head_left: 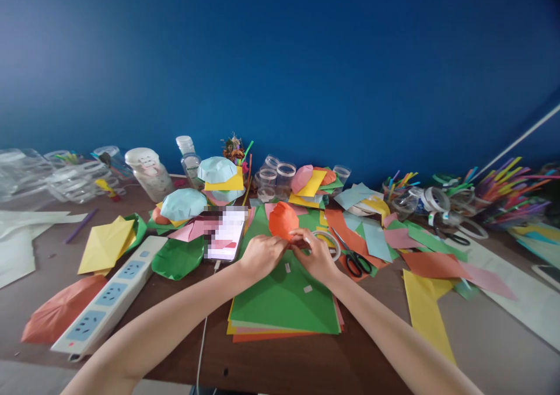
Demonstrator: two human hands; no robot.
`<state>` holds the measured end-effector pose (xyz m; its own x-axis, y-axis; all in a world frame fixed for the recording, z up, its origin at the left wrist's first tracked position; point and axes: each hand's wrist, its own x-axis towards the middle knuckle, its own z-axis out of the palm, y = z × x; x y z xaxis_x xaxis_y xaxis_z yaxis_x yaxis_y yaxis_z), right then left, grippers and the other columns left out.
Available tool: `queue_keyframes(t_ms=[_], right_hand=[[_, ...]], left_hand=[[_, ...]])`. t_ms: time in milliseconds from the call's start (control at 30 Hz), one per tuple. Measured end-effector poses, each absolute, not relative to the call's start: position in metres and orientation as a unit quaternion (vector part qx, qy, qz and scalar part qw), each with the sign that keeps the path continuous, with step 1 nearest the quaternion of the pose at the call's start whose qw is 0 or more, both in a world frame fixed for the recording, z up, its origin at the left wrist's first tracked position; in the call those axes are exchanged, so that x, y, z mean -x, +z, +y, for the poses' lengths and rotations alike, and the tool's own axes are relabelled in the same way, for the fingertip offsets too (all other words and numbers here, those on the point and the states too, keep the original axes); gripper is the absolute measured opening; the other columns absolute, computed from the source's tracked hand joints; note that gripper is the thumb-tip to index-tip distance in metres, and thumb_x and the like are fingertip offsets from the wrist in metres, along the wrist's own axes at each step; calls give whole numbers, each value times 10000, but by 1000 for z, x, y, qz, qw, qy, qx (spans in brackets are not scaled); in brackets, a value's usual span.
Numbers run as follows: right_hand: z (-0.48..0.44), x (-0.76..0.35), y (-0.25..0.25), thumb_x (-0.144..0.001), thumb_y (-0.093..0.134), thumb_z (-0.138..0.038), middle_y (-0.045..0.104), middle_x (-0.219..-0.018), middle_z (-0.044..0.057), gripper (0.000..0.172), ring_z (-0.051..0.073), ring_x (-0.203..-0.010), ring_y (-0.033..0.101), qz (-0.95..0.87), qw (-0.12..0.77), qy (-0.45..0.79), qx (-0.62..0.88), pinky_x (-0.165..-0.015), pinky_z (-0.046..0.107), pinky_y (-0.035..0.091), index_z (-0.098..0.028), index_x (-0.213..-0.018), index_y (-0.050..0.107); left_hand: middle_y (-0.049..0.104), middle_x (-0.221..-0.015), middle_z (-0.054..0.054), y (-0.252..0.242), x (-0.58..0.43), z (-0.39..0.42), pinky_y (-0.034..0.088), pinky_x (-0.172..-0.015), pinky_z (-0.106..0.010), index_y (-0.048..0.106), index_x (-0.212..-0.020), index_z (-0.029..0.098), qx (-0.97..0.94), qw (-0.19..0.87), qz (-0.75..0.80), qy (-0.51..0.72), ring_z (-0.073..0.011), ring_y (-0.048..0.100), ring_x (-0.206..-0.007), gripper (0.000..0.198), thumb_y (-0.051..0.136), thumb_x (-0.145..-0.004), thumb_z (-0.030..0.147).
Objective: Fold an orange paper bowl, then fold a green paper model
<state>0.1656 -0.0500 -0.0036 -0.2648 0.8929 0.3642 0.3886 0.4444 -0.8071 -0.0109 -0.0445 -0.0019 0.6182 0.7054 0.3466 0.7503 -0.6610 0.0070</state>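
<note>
My left hand (pixel 261 256) and my right hand (pixel 315 256) meet over a stack of coloured paper sheets with a green sheet (pixel 286 299) on top. Both pinch the lower edge of a puffed orange paper shape (pixel 282 220), fingers closed on it. Small white tape pieces lie on the green sheet just below my hands. A roll of clear tape (pixel 329 242) sits right behind my right hand, and black-handled scissors (pixel 355 259) lie beside it to the right.
A phone (pixel 227 234) lies left of my hands, its cable running to the table's front edge. A white power strip (pixel 111 293) lies at the left. Folded paper shapes, plastic cups and jars crowd the back. Loose coloured sheets and bundles of straws (pixel 510 193) fill the right.
</note>
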Motion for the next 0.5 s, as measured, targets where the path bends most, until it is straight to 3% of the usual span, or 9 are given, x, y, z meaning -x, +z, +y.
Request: queue_keyframes(t_ms=[500], right_hand=[[-53, -164, -1, -768, 534, -175, 668, -844, 3, 291, 174, -772, 652, -738, 415, 306, 436, -737, 321, 520, -247, -1050, 531]], left_hand=[[653, -783, -58, 0, 11, -47, 417, -598, -275, 598, -928, 153, 902, 111, -388, -157, -161, 626, -667, 260, 361, -916, 260]])
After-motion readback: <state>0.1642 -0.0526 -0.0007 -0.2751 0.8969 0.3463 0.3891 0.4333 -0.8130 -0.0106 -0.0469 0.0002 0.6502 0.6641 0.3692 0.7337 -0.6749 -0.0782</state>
